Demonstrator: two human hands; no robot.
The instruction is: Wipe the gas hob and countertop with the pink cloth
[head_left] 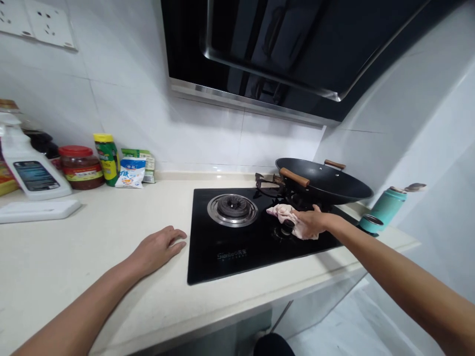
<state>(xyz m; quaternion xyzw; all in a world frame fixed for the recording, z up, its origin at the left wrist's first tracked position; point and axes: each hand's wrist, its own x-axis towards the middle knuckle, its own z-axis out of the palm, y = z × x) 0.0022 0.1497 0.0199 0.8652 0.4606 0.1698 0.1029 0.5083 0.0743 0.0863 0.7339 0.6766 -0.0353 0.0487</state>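
My right hand (pixel 310 223) is closed on a pale pinkish cloth (pixel 285 213), pressed to the black glass top of the gas stove (pixel 211 267). A dark control knob (pixel 287 227) pokes up beside the cloth. On the counter left of the stove, my left hand (pixel 159 248) rests with fingers loosely apart and nothing in it. The left burner (pixel 232 210) is uncovered, without a pot stand on it. Behind my right hand a black wok (pixel 330 183) with wooden handles sits over the right burner, hiding most of it.
A white spray bottle (pixel 33 168), a red-lidded jar (pixel 80 168), a green shaker with a yellow cap (pixel 107 160) and a blue-white packet (pixel 130 173) stand along the left wall. A teal flask (pixel 389 205) is at right. The range hood (pixel 260 54) hangs overhead.
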